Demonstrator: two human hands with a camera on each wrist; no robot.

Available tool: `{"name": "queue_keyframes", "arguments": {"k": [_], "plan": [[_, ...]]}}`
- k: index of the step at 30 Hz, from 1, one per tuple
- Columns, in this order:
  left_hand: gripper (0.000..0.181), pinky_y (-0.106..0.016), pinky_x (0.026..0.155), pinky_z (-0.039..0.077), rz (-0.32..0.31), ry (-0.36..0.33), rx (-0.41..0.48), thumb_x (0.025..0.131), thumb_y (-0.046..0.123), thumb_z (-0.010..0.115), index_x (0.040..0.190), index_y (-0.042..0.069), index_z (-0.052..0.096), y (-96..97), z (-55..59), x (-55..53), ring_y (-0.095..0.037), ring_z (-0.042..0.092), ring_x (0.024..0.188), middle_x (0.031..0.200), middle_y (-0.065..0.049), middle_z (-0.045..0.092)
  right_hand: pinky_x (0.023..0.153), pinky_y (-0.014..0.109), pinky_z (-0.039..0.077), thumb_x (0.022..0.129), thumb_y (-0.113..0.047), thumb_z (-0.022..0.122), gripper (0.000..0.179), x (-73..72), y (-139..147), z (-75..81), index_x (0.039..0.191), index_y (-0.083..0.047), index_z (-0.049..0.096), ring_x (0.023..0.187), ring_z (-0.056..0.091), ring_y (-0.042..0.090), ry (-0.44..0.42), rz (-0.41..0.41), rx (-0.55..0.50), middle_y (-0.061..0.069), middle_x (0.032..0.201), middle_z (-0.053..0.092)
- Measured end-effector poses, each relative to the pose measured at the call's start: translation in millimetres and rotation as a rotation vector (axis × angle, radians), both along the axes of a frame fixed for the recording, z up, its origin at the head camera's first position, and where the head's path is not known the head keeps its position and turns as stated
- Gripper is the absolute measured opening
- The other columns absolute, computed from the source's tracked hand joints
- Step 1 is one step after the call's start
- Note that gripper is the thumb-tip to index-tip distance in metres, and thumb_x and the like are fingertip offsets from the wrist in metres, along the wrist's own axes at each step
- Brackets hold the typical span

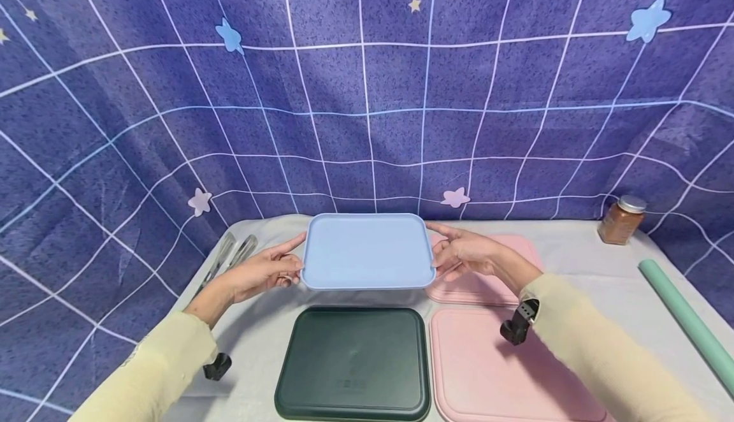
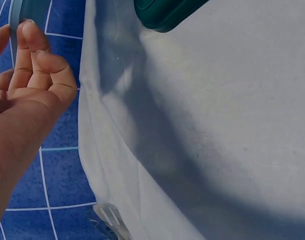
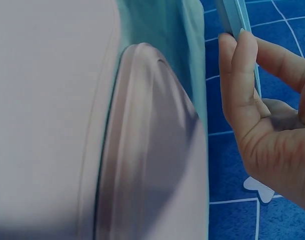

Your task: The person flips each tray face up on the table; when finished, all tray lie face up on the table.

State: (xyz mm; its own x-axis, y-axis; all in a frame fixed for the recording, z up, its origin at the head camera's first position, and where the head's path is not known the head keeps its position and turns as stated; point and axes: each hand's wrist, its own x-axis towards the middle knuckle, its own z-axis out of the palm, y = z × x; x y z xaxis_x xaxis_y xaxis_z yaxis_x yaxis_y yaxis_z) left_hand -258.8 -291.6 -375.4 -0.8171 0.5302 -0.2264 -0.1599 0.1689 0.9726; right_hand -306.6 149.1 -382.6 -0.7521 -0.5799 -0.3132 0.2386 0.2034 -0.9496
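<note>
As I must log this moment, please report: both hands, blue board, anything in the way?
Left hand and right hand holding opposite ends. Light-blue board raised over table. Dark green board and pink boards lying nearby; nothing visibly blocking.

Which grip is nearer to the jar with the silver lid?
Right. The right grip, on the right edge of the blue tray, is left of the jar; the left grip, on the tray's left edge, is farther left.

It's a table screened off by cloth — starry purple curtain wrapping back and sides, pale tablecloth underneath — and whether home or studio, there's no telling.
</note>
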Motion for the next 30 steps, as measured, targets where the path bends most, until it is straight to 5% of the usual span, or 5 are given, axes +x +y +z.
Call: {"name": "queue_keyframes", "arguments": {"k": [16,30], "plan": [[0.088,-0.025,0.077,0.052,0.000,-0.062,-0.091,0.098,0.014,0.061,0.163,0.019,0.002,-11.3,-11.8,-1.6,-0.010,0.064,0.086,0.098,0.003,0.065,0.065,0.028,0.058,0.088,0.002,0.064,0.097,-0.3,-14.0,-9.6,0.163,-0.018,0.007,0.076,0.071,0.016,-0.048,-0.012,0.074,0.004,0.103,0.064],[0.078,-0.020,0.073,0.048,0.035,-0.060,-0.101,0.101,0.011,0.056,0.161,0.002,0.008,-16.0,-19.8,-4.5,-0.005,0.063,0.082,0.088,0.007,0.066,0.061,0.025,0.058,0.090,0.004,0.059,0.089,-5.1,-30.3,-17.9,0.162,-0.008,0.008,0.071,0.069,0.014,-0.115,-0.006,0.126,0.010,0.098,0.065]]}}
